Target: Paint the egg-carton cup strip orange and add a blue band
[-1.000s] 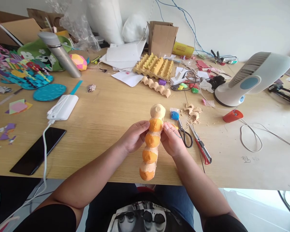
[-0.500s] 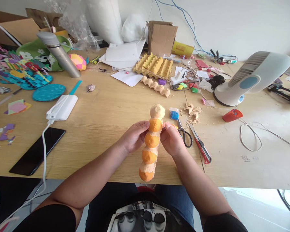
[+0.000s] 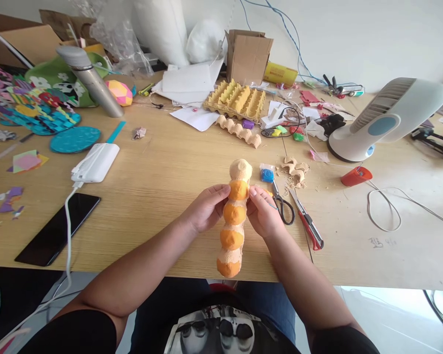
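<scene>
A strip of egg-carton cups [image 3: 233,222] lies lengthwise over the table's front edge, most of its bumps covered in orange, the far bump bare. My left hand [image 3: 205,209] grips the strip from the left, fingers curled onto its upper part. My right hand [image 3: 263,212] closes on it from the right at the same height. Just beyond the right hand lie black-handled scissors [image 3: 282,202], a red utility knife [image 3: 307,221] and a small blue packet [image 3: 267,174].
A white fan [image 3: 386,118] stands at right with a red cap [image 3: 356,176] and looped white cord [image 3: 384,209]. Yellow egg tray [image 3: 236,100], cardboard box [image 3: 248,56] and carton scraps [image 3: 295,169] lie behind. At left: black phone [image 3: 59,227], white power bank [image 3: 96,162], metal flask [image 3: 89,80], coloured paper crafts [image 3: 35,115].
Almost nothing differs: both hands keep their hold on the strip, which has shifted very slightly to the right in view.
</scene>
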`<state>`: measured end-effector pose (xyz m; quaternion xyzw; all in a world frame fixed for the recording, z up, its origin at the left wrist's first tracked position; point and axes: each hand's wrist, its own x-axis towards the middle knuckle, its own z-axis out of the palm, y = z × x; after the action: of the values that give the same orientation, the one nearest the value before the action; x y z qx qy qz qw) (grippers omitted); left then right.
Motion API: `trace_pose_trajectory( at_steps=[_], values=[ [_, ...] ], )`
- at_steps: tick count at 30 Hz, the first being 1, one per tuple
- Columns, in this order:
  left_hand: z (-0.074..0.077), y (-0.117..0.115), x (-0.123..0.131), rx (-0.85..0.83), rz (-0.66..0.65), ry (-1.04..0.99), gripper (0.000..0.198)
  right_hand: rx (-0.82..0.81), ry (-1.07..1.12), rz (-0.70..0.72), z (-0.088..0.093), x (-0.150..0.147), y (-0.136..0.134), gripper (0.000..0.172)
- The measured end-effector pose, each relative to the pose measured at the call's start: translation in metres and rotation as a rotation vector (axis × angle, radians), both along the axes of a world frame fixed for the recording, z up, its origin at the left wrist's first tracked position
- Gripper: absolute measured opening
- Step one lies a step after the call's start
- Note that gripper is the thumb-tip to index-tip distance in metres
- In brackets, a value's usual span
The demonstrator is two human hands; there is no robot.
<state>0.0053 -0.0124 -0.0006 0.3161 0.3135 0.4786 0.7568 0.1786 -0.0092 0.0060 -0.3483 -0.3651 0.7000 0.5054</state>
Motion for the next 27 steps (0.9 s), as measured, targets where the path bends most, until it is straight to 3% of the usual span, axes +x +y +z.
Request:
trace_pose_trajectory(
  at_steps=[5, 9, 18, 27],
  values=[
    [-0.002, 0.002, 0.0, -0.005, 0.048, -0.012, 0.033, 0.034, -0.016, 0.059, 0.003, 0.0, -0.001, 0.041],
    [-0.004, 0.002, 0.001, 0.014, 0.052, -0.014, 0.031, 0.047, -0.042, 0.017, 0.002, 0.0, -0.001, 0.04],
    [0.011, -0.001, 0.001, -0.001, 0.068, -0.001, 0.04, 0.052, -0.097, 0.018, 0.002, 0.003, 0.001, 0.043],
    [0.009, -0.002, 0.002, 0.018, 0.097, 0.006, 0.038, 0.02, -0.069, 0.055, 0.0, 0.004, 0.004, 0.048]
  ],
)
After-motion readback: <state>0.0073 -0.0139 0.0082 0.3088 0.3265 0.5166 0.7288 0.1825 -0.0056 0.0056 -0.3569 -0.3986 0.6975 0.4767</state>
